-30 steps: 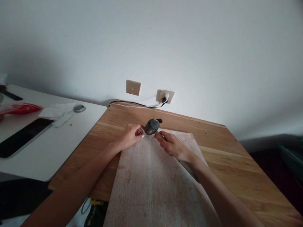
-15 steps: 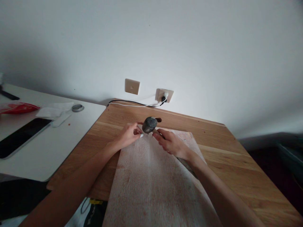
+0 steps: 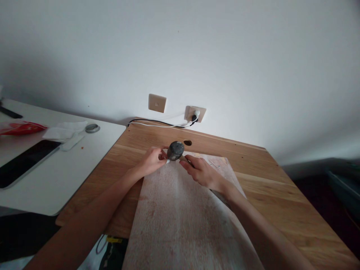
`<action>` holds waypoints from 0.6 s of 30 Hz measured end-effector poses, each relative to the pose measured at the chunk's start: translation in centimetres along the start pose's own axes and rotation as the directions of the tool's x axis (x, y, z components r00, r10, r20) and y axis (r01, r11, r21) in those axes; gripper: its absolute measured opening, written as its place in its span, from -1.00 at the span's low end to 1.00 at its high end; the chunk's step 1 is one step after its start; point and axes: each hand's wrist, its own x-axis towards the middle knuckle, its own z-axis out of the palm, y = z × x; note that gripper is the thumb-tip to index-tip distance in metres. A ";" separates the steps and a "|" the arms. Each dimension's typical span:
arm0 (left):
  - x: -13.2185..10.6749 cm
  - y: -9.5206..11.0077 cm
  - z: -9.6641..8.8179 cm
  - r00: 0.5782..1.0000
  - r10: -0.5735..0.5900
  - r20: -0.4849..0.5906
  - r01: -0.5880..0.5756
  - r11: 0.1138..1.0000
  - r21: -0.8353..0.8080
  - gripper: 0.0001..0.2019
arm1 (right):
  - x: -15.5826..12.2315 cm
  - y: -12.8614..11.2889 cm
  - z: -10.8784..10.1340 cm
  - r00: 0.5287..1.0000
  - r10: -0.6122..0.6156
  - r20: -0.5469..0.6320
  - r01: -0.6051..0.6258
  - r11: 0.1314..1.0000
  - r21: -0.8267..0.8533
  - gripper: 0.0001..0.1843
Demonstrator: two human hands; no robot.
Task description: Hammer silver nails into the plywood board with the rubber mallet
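Note:
My right hand [image 3: 201,171] is wrapped round the handle of a mallet [image 3: 176,150], near its dark rounded head. The handle runs back under my right forearm. Just left of the head is my left hand [image 3: 154,160], its thumb and fingers curled in towards each other. The mallet head covers the fingertips, and whatever they may hold is hidden. Under both hands lies a long board [image 3: 177,210] with a whitish, worn surface. A small thin metal piece [image 3: 218,167], perhaps a nail, rests on the board beyond my right hand.
The board lies on a wooden desk [image 3: 261,195] with a round cable hole [image 3: 188,143]. Cables [image 3: 160,123] run along the wall to a socket [image 3: 195,113]. On the white table [image 3: 92,161] at left lie a phone [image 3: 28,162], a red packet [image 3: 22,128] and a tape roll [image 3: 92,128].
The mallet head has shifted slightly left, towards my left fingers, uncovering the cable hole. My right hand moved a little with it. My left hand has stayed nearly still.

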 end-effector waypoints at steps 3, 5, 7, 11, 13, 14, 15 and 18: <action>0.1 -0.1 0.0 1.000 -0.011 0.004 0.011 1.000 0.017 -0.61 | 0.0 0.1 0.1 1.000 -0.012 -0.011 0.012 1.000 -0.014 -0.67; 0.1 -0.2 0.0 1.000 -0.016 0.011 0.016 1.000 0.009 -0.62 | 0.0 0.2 0.2 1.000 -0.017 -0.016 0.017 1.000 -0.016 -0.68; 0.1 -0.3 0.0 1.000 -0.014 0.022 0.014 1.000 0.002 -0.68 | 0.1 0.3 0.2 0.999 -0.018 -0.028 0.018 1.000 -0.008 -0.69; 0.1 -0.5 0.0 1.000 -0.002 0.030 0.002 1.000 -0.004 -0.63 | 0.4 0.5 0.1 0.999 -0.015 -0.046 0.017 0.999 0.042 -0.68; 0.1 -0.5 0.0 1.000 0.001 0.024 -0.001 1.000 -0.005 -0.62 | 0.2 0.5 -0.1 0.999 0.001 -0.038 0.002 0.996 0.093 -0.69; 0.1 -0.5 0.0 1.000 0.002 0.025 -0.002 1.000 -0.005 -0.63 | -0.1 0.4 -0.1 0.999 0.013 -0.033 -0.009 0.993 0.119 -0.73; 0.1 -0.5 0.0 1.000 0.004 0.026 -0.004 1.000 -0.006 -0.64 | -0.5 0.3 -0.1 0.999 0.030 -0.037 -0.023 0.986 0.164 -0.78; -0.1 -0.4 0.1 0.999 0.020 0.028 -0.020 1.000 -0.004 -0.61 | -3.1 -0.1 0.6 0.979 0.135 -0.152 -0.051 0.886 0.462 -0.64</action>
